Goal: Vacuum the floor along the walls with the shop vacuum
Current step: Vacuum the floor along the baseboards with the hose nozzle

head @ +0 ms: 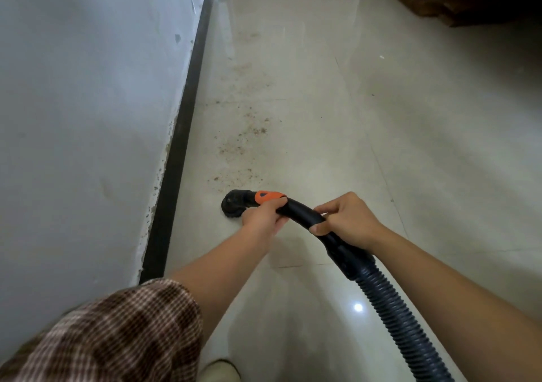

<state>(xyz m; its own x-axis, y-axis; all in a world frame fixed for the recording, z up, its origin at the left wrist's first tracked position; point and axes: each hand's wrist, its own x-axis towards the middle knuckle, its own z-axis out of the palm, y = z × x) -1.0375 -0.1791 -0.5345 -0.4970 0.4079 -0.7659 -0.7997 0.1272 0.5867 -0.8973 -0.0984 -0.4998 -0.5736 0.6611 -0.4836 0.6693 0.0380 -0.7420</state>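
Currently: left hand is gripping the vacuum handle at its orange collar, right hand gripping just behind. Nozzle is sitting on the tile floor near the baseboard, dirt specks ahead.

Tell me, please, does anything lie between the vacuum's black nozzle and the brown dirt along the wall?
Nothing visible does. Only bare pale glossy floor tile separates the black round vacuum nozzle from the scattered brown dirt specks just ahead, beside the dark skirting strip.
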